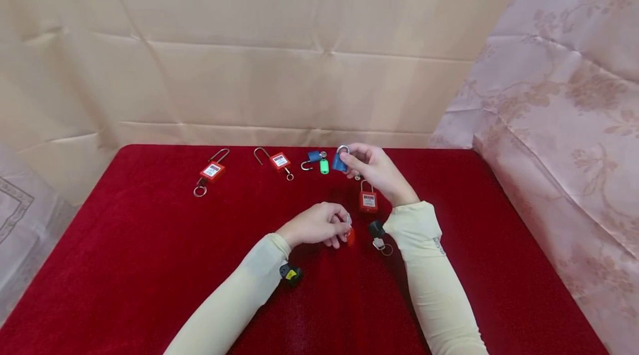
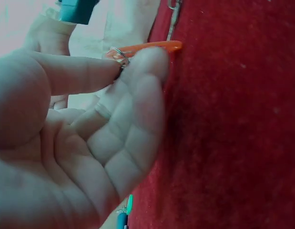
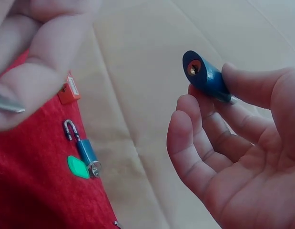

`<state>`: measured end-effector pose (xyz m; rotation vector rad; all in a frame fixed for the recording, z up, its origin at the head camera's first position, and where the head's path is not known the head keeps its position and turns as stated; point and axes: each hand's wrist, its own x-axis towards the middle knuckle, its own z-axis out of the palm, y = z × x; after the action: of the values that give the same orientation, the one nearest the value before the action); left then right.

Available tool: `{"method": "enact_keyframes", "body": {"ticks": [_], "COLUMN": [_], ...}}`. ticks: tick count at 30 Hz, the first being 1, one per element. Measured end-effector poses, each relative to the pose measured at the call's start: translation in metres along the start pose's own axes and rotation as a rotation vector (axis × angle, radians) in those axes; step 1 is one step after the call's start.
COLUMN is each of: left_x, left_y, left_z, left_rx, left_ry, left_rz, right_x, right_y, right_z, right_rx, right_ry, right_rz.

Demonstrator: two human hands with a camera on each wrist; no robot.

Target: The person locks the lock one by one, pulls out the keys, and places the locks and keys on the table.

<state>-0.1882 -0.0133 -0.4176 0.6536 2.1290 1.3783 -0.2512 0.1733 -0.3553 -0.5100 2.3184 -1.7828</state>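
The right hand pinches a blue lock between its fingers; the left hand pinches a key, red tag beside its fingers.

Blue padlock, keyhole exposed, in right grip, orange-tagged key in left grip

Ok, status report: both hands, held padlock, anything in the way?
Right fingers holding blue padlock, keyhole empty. Left fingers pinching key and orange tag. Nothing seen between key and padlock.
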Motion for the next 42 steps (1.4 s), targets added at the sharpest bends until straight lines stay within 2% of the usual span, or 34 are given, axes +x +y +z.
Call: {"method": "enact_keyframes", "body": {"ticks": [4, 10, 13, 18, 21, 23, 26, 29, 32, 34, 42], "left_x": [0.0, 0.0, 0.0, 0.0, -0.001, -0.001, -0.001, 0.0, 0.001, 0.001, 0.004], "left_y": [-0.001, -0.002, -0.003, -0.001, 0.001, 0.002, 0.002, 0.0, -0.001, -0.001, -0.005], "left_z": [0.002, 0.005, 0.007, 0.006, -0.001, -0.008, -0.018, -0.025, -0.028, -0.028, -0.026], "left_rx": [0.119, 0.408, 0.522, 0.556, 0.52, 0.438, 0.214, -0.061, -0.204, -0.231, -0.236], "left_ry": [0.047, 0.197, 0.238, 0.247, 0.286, 0.328, 0.386, 0.395, 0.393, 0.39, 0.338], "left_rz": [-0.02, -0.006, -0.002, -0.033, -0.03, -0.019, 0.004, 0.012, 0.003, -0.016, -0.115], "right_x": [0.002, 0.004, 0.005, 0.006, 0.007, 0.008, 0.009, 0.009, 0.011, 0.012, 0.014], "right_y": [0.002, 0.004, 0.006, 0.009, 0.013, 0.017, 0.021, 0.025, 0.029, 0.032, 0.041], "right_z": [0.0, 0.001, 0.001, 0.0, -0.002, -0.003, -0.003, -0.002, -0.001, 0.001, 0.008], "right_rx": [0.017, -0.021, -0.049, -0.066, -0.104, -0.146, -0.205, -0.247, -0.268, -0.275, -0.302], "right_ry": [-0.002, -0.003, -0.006, -0.025, -0.037, -0.044, -0.057, -0.078, -0.107, -0.128, -0.175], "right_rz": [-0.008, 0.014, 0.03, 0.031, 0.027, 0.025, 0.037, 0.069, 0.101, 0.113, 0.175]}}
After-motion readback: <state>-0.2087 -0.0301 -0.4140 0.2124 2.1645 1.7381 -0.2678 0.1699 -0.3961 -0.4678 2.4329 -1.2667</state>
